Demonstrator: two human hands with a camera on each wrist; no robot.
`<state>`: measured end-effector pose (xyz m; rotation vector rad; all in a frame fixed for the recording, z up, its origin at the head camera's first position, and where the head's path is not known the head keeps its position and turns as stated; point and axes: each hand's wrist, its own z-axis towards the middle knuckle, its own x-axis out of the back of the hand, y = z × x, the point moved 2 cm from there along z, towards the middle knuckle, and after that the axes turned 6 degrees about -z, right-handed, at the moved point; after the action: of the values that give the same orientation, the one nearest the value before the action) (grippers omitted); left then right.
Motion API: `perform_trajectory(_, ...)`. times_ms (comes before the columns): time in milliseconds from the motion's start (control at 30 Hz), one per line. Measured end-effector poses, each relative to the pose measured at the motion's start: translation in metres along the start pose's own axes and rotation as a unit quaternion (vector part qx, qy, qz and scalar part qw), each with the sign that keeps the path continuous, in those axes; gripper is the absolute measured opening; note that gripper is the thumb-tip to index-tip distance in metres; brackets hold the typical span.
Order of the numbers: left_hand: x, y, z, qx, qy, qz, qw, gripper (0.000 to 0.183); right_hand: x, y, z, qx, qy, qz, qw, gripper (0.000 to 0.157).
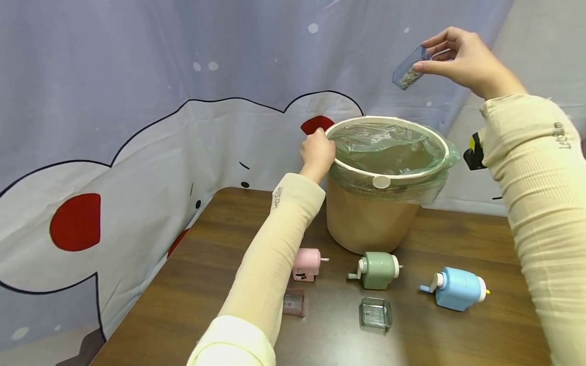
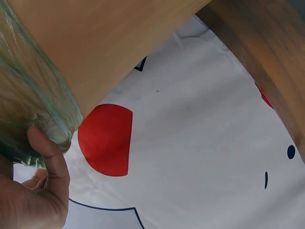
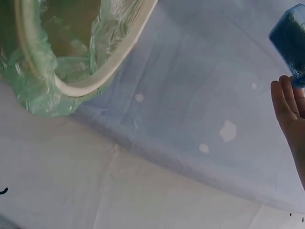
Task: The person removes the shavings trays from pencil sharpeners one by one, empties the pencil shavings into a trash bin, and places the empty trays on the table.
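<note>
My right hand (image 1: 469,63) is raised above and to the right of a trash bin (image 1: 366,223). Between thumb and fingers it pinches a clear blue sharpener drawer (image 1: 405,70), tilted, with pencil shavings inside. In the right wrist view the same blue drawer (image 3: 291,45) shows at the upper right edge. My left hand (image 1: 318,153) grips the bin's white rim (image 1: 437,137) on its left side. A green plastic bag (image 1: 435,185) lines the bin and folds over the rim. In the left wrist view, the left thumb (image 2: 50,152) presses against the bag.
On the wooden table (image 1: 334,335) stand a pink crank sharpener (image 1: 306,262), a green one (image 1: 379,271) and a blue one (image 1: 459,288). A pink drawer (image 1: 294,302), partly behind the left sleeve, and a green drawer (image 1: 375,312) lie in front. A printed curtain (image 1: 151,213) hangs behind.
</note>
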<state>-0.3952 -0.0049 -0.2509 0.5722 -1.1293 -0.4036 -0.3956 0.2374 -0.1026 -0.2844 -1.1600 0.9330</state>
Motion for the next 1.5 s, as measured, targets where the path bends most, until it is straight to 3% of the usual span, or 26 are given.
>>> perform_trajectory(167,-0.001,-0.001,0.0,0.002,0.002,-0.005,1.0,0.021,-0.002,0.0,-0.001,-0.011,0.002,-0.007,1.0,0.03)
perform_trajectory(367,-0.002,-0.001,0.0,0.003,0.007,-0.01,0.9999,0.02,-0.006,0.0,-0.001,0.012,0.008,-0.002,1.0,0.027)
perform_trajectory(700,-0.002,0.0,0.0,0.002,0.001,-0.006,1.0,0.021,-0.009,-0.002,0.001,0.023,0.012,-0.051,0.998,0.04)
perform_trajectory(1000,-0.002,0.0,0.001,-0.004,0.004,-0.005,1.0,0.021,-0.01,-0.004,0.007,0.027,-0.019,-0.111,0.993,0.052)
perform_trajectory(1200,-0.003,0.0,0.0,-0.003,-0.005,-0.005,1.0,0.021,-0.015,-0.007,0.005,0.04,-0.049,-0.211,0.975,0.05)
perform_trajectory(1500,-0.005,0.001,0.001,-0.001,0.0,-0.009,1.0,0.02,-0.028,-0.02,0.005,0.122,-0.095,-0.342,0.927,0.048)
